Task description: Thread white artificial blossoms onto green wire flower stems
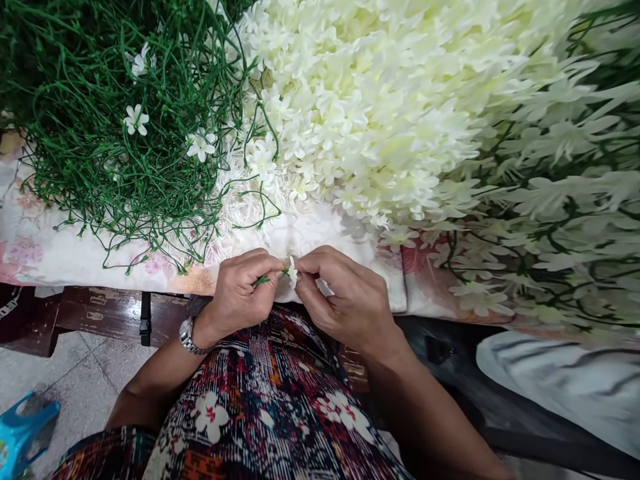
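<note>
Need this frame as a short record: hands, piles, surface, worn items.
left hand: pinching a green stem
right hand: fingertips at a small white flower
left pile: green stems, a few white flowers on top
middle pile: white flowers
right side: white flowers among green stems
surface: floral cloth
worn: watch, left wrist

I can make out a floral cloth (pixel 30 252), pale with pink and orange blooms, its front edge running across the view. Below that edge at left I see brown, glossy wood (pixel 113 313), with a black strap (pixel 145 317) hanging across it, buckle at the lower end. A dark item with white lettering (pixel 11 307) sits at the far left (I can't read it from here). Lower down, a blue plastic object (pixel 27 427), cut by my frame's edge, stands over grey floor tiles (pixel 83 370). At lower right I get light grey, creased fabric (pixel 560 393).
</note>
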A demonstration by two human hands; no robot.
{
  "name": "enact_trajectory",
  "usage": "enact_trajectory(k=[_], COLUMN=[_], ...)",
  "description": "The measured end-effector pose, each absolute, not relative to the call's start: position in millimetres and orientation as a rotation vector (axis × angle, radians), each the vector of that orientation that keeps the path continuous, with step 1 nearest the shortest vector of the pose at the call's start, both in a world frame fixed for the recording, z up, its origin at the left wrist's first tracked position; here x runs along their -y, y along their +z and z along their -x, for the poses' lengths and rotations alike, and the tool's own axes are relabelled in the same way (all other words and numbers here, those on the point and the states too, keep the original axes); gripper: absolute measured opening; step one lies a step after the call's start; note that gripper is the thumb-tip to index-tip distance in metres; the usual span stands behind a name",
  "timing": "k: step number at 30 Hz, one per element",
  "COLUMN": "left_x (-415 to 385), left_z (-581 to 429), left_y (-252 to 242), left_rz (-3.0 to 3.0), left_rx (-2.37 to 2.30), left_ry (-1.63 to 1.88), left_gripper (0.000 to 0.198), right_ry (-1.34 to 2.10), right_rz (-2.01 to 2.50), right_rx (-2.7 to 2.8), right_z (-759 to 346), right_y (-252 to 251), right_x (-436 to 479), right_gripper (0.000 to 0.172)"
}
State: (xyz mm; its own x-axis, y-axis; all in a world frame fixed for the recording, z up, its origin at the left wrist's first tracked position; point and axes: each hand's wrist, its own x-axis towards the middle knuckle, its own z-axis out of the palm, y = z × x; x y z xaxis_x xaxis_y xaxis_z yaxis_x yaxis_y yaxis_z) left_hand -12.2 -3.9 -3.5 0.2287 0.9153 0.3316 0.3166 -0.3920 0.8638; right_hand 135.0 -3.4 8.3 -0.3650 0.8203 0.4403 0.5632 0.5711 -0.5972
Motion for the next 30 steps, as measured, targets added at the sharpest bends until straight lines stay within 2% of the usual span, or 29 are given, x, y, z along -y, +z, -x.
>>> enact_trajectory(k=[20, 24, 30], left_x=[4.7, 6.7, 9.2], left_z=[11.2, 12.8, 15.8], left_y=[-3.2, 1.7, 10.3], left_rz=[-1.817, -1.756, -1.778], left_rx=[-1.154, -1.139, -1.221], left_ry=[1.177, 1.197, 1.127], left_gripper=[0.012, 0.023, 0.021], right_ry=[0.430, 0.419, 0.509], right_rz=[1.113, 1.153, 1.076], right_rx=[2.097, 2.031, 2.097], right_z=[-137.8, -141.0, -157.3], right_y=[9.3, 12.8, 26.6], right_x=[1.4, 7.8, 21.2], right_gripper=[0.012, 0.010, 0.014])
